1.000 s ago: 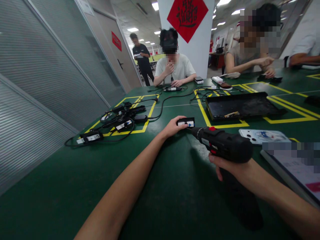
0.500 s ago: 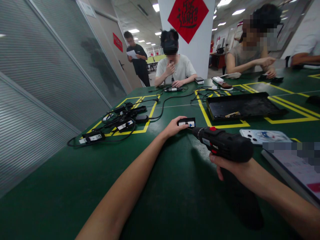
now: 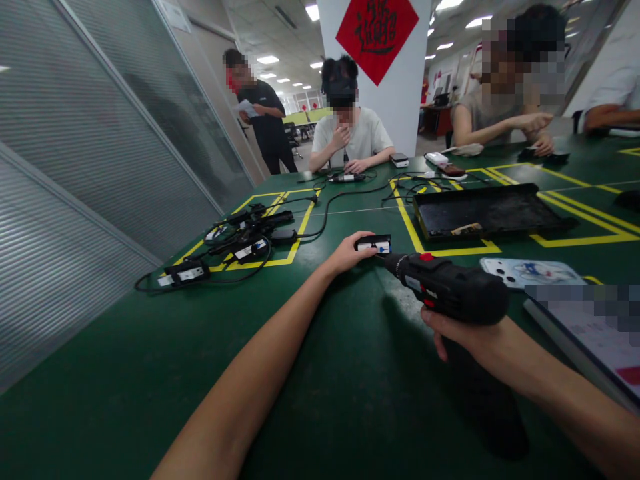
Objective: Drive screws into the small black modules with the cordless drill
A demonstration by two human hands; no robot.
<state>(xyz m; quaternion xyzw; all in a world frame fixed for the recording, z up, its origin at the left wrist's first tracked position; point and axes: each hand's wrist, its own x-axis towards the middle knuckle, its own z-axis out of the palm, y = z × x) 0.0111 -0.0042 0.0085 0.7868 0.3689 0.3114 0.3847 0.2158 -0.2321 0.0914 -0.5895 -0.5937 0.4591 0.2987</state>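
Observation:
My left hand [image 3: 347, 255] is closed on the left end of a small black box [image 3: 376, 240] with a white label and a blue spot on it, which rests on the green table. A black cordless drill [image 3: 450, 287] with red buttons lies in the grip of my right hand [image 3: 463, 331], fingers wrapped round its handle. The drill points left, its chuck [image 3: 395, 264] close to the box's near right side. Whether the bit touches the box, I cannot make out.
Black adapters and cables [image 3: 245, 233] lie in a heap at the left. At the right are a black tray [image 3: 485, 212], a phone [image 3: 533, 272] and a laptop-like slab [image 3: 585, 340]. Across the table sit a person in a light shirt [image 3: 357, 133] and another person [image 3: 493, 110].
Both my hands, the drill and the box have hardly moved. In the background the standing person with papers has shifted to the left.

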